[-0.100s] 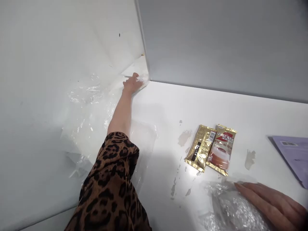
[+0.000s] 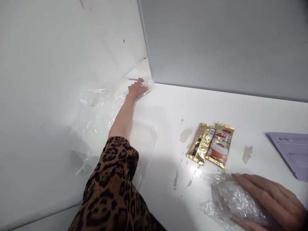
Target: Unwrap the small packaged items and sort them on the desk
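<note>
My left hand [image 2: 137, 89] stretches to the far left corner, its fingers bent around some crumpled clear plastic wrap [image 2: 147, 84]. A white flat piece [image 2: 141, 71] stands just behind it, leaning in the corner. At the lower right, my right hand [image 2: 271, 195] is wrapped over a bundle in shiny clear plastic [image 2: 237, 199]; what is inside cannot be made out. Between the hands lie two gold sachets, one face down [image 2: 201, 144] and a red-labelled Nescafé coffee sachet [image 2: 220, 145], side by side and touching.
A flat clear plastic sleeve [image 2: 145, 138] lies beside my left forearm. More crumpled clear film [image 2: 93, 96] is against the white side wall [image 2: 48, 96]. A purple pouch [image 2: 292, 152] rests at the right edge. A grey panel [image 2: 216, 45] closes off the back.
The view has shifted slightly. My right hand and the plastic bundle show a little higher in the picture; both hands keep their hold.
</note>
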A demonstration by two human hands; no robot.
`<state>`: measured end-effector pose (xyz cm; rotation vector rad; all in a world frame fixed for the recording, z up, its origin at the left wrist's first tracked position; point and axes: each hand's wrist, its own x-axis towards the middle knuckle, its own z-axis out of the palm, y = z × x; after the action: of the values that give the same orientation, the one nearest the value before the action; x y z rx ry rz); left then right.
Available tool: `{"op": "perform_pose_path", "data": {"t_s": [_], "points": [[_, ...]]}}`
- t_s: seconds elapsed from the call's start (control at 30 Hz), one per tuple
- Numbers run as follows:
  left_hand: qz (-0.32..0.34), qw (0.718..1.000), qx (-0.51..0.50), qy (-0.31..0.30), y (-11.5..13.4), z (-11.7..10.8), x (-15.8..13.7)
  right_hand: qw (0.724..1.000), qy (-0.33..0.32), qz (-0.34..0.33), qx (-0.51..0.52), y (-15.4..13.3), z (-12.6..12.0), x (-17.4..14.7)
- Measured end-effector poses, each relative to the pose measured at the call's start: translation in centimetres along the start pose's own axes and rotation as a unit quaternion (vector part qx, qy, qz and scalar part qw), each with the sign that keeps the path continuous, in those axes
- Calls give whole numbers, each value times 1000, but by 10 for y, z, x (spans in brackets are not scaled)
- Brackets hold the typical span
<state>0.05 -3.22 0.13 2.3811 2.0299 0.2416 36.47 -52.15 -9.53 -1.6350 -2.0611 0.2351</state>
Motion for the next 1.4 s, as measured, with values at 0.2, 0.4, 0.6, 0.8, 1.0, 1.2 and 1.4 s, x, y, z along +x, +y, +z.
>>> {"op": "perform_pose_path", "data": {"t_s": [0.2,0.4,0.6,0.8,1.0,1.2,1.4], "points": [[121,992,-17,-28,48,-1,-70,998,8,-57,5,7,-2,14],[275,958,-50,-63,144,14,-113,997,15,-80,15,-2,-12,33],[360,920,-108,-113,216,4,-168,999,-26,-23,36,-6,-24,37],[232,971,-47,-18,109,-32,-257,999,-28,-10,35,2,-22,38],[-156,986,50,-39,-76,-49,-330,999,-38,-28,22,17,-13,40],[-342,934,-63,-78,-140,-46,-312,998,-38,-43,2,32,-7,36],[-293,954,58,28,-153,-36,-260,997,-34,-67,-7,45,-3,22]]}}
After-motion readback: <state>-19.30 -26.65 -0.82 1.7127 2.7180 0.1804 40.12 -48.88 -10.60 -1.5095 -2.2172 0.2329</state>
